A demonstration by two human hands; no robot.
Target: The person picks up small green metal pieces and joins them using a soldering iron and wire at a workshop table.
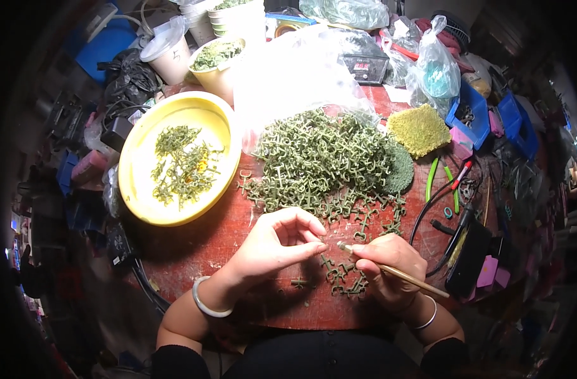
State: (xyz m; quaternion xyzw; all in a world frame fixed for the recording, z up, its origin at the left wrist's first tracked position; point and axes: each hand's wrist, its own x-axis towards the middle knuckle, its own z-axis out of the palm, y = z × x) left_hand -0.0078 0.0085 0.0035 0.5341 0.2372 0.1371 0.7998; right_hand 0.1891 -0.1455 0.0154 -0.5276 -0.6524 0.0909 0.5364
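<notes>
My right hand (393, 265) grips a slim tool with a wooden handle (418, 282), its pale tip pointing left toward my other hand. My left hand (279, 239) is curled, its thumb and fingertips brought together; whatever they hold is too small to make out. Just beyond both hands spreads a large heap of small green branched pieces (323, 158), which look like wax castings. Several loose green pieces (345, 276) lie on the red table (238, 303) between and below my hands. More green pieces (184, 167) sit in a yellow basin (132, 189) to the left.
Behind the heap lies a glaring clear plastic bag (301, 76), with a small device with a lit display (364, 66) beyond it. A yellow sponge-like block (419, 130), green-handled pliers (431, 180), cables and blue bins (470, 114) crowd the right. White tubs (168, 54) stand at back left.
</notes>
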